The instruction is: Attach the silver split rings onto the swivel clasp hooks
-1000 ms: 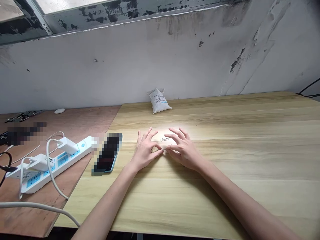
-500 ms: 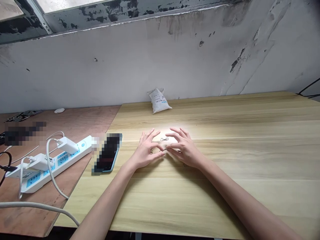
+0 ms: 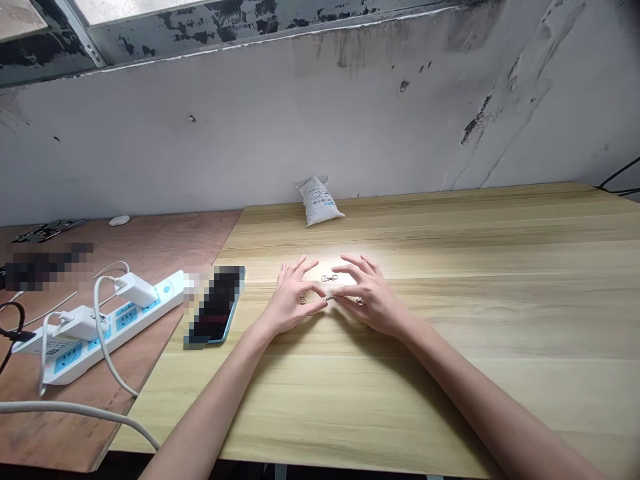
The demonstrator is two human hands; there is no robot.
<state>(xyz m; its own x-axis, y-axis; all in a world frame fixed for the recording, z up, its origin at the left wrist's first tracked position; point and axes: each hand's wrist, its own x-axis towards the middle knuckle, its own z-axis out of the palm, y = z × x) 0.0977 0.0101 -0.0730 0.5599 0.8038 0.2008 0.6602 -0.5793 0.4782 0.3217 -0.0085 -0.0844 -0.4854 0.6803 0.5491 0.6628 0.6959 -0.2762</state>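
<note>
**If a fingertip slips, tiny metal could skitter**
Left hand [image 3: 293, 301] and right hand [image 3: 371, 298] are spread, fingertips meeting at a small metal piece [image 3: 328, 298], any pinch too small to tell. A metal clasp [image 3: 329, 278] lies just beyond on the pale wood bench [image 3: 450, 400], where a nudge could scatter it.

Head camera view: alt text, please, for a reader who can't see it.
The left hand and right hand spread over a light wood table, fingertips meeting at a tiny metal piece, with a small metal clasp just beyond. A phone and white power strip lie to the left.
</note>
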